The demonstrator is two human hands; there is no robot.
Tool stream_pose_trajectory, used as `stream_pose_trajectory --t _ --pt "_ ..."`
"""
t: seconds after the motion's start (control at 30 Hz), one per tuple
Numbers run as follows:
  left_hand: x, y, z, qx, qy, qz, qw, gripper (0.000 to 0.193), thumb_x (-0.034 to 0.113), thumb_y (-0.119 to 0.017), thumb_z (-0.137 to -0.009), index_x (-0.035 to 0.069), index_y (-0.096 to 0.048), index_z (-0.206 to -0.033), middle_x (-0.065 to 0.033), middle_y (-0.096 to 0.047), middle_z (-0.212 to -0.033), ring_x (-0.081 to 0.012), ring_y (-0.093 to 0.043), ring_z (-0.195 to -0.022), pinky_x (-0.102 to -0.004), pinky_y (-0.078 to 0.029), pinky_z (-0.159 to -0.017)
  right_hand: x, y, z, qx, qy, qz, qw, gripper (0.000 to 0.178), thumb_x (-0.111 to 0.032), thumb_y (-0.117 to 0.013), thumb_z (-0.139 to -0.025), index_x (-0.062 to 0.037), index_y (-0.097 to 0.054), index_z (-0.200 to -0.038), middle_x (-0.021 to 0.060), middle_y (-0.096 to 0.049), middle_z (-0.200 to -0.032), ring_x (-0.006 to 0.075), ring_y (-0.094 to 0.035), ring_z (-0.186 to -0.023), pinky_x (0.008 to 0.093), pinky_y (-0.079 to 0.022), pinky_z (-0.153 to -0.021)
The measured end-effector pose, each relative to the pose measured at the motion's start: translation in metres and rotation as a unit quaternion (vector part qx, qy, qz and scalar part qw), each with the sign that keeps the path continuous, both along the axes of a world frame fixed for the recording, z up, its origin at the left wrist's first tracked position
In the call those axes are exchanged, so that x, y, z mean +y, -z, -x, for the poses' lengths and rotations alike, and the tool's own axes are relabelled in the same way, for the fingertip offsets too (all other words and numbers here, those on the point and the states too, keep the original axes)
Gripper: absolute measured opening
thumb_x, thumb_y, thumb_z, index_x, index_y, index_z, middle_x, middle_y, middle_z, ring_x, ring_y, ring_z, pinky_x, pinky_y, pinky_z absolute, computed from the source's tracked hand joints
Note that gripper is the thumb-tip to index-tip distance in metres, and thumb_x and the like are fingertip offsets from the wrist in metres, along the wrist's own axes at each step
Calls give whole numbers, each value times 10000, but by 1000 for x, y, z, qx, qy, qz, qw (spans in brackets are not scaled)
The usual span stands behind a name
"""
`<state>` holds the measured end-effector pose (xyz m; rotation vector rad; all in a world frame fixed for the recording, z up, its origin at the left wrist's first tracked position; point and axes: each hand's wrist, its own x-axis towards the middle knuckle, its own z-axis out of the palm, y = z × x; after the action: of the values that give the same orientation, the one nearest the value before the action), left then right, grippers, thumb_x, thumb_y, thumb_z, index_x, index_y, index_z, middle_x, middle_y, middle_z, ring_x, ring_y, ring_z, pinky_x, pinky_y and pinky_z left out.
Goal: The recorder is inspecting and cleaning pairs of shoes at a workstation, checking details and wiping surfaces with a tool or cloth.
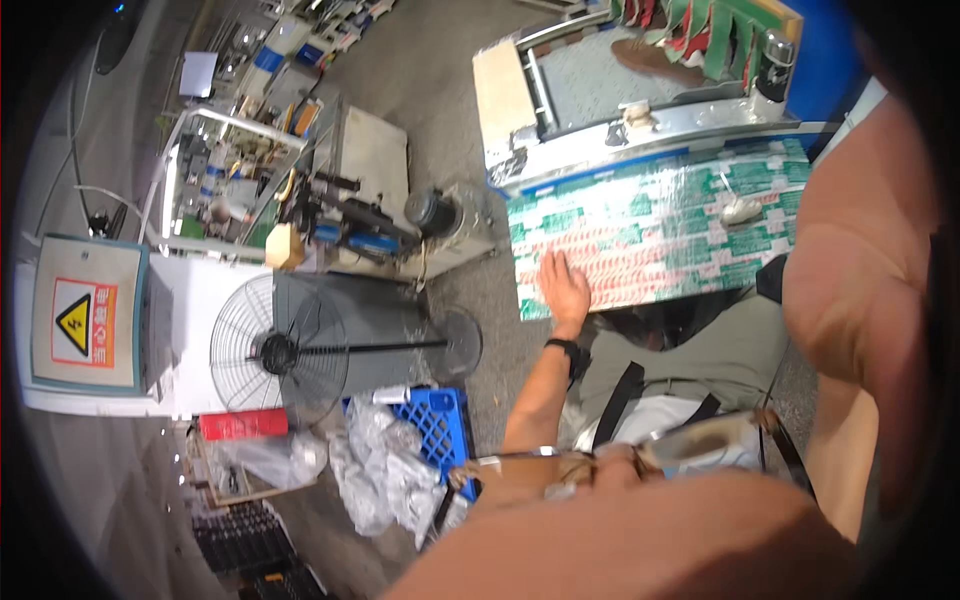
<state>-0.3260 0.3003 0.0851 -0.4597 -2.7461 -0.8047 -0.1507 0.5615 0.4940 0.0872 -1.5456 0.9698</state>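
My left hand (566, 290), a dark band on its wrist, lies flat with fingers stretched on the near left part of a board (640, 240) covered in green, white and red printed wrapping. A small whitish lump (742, 211) rests on the board's right part. My right hand (860, 240) is raised very close to the camera at the right; its fingers cannot be made out. Beyond the board stands a grey-topped work surface (590, 80) with a white front ledge. On it are a brown flat piece (655, 62), green and red strips (705, 35) and a dark cylinder (775, 68).
At left stand a pedestal fan (278, 352), a grey electrical box (90, 312) with a yellow warning sign, and a machine with a motor (432, 212). Below them are a red box (243, 424), a blue crate (455, 425) and clear plastic bags (380, 465).
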Motion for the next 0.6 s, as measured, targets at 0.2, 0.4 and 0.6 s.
stream_pose_trajectory --t 0.2,0.4,0.6 --pt "-6 7 23 39 -22 -16 999 571 207 -635 -990 18 -556 -1523 -249 -481 -1639 -453 -399 -1538 -594 -245 -1301 13 -3 14 14 -20 -50 998 566 -217 -596 -956 132 -596 -1402 277 -606 -1443 357 -654 -1245 494 -480 -1136" --pt "-43 51 26 110 28 -16 993 555 222 -642 -990 -1 -571 -1493 -265 -497 -1617 -476 -421 -1513 -604 -278 -1283 47 -20 49 54 -44 -174 982 564 -214 -594 -956 133 -597 -1402 279 -606 -1442 358 -655 -1244 496 -481 -1134" --pt "-15 9 8 15 -7 17 1000 544 213 -618 -1002 2 -573 -1501 -253 -484 -1630 -463 -390 -1540 -588 -258 -1299 82 -30 53 57 -38 -230 971 562 -211 -591 -957 135 -598 -1401 281 -607 -1442 358 -655 -1242 498 -483 -1133"
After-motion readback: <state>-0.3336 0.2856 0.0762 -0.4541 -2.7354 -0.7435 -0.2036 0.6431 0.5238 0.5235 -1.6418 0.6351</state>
